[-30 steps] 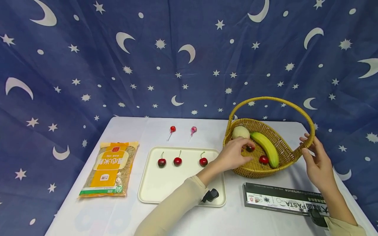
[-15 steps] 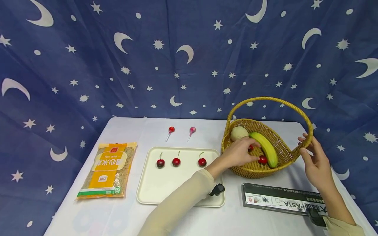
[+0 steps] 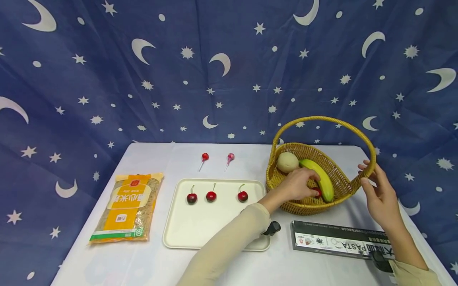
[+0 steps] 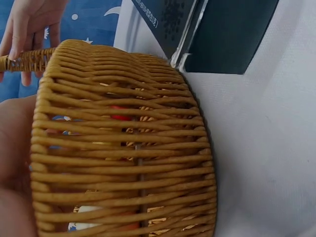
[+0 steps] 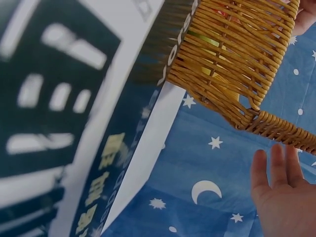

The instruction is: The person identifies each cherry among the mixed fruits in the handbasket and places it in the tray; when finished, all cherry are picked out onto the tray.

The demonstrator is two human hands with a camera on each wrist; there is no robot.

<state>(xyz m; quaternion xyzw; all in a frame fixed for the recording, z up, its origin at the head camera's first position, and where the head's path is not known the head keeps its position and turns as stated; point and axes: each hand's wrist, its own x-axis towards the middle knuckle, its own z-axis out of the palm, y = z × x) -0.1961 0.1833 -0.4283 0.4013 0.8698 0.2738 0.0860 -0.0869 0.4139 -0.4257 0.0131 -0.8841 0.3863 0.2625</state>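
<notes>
My left hand (image 3: 299, 184) reaches into the wicker basket (image 3: 304, 208). Its thumb and index finger stand apart around a red cherry (image 3: 317, 192), which they partly cover. A yellow-green banana (image 3: 323, 180) lies just right of the fingers, and a pale round fruit (image 3: 288, 162) sits at the basket's left end. Whatever lies under the palm is hidden. My right hand (image 3: 382, 200) holds the foot of the basket handle (image 3: 370, 161) between thumb and fingers. In the right wrist view, several fingertips of the right hand (image 5: 284, 197) reach up against the handle.
A cream tray (image 3: 211, 226) carries cherries (image 3: 211, 196) with stems. Two lollipops (image 3: 205, 157) lie behind it. A yellow food packet (image 3: 127, 208) is at the left. In front of the basket lies a black and white pasta box (image 3: 343, 240). A starry cloth (image 3: 229, 79) hangs behind.
My left hand has moved right inside the basket, from the area by the pale fruit to the cherry beside the banana. The right hand stays at the handle. The view has shifted slightly.
</notes>
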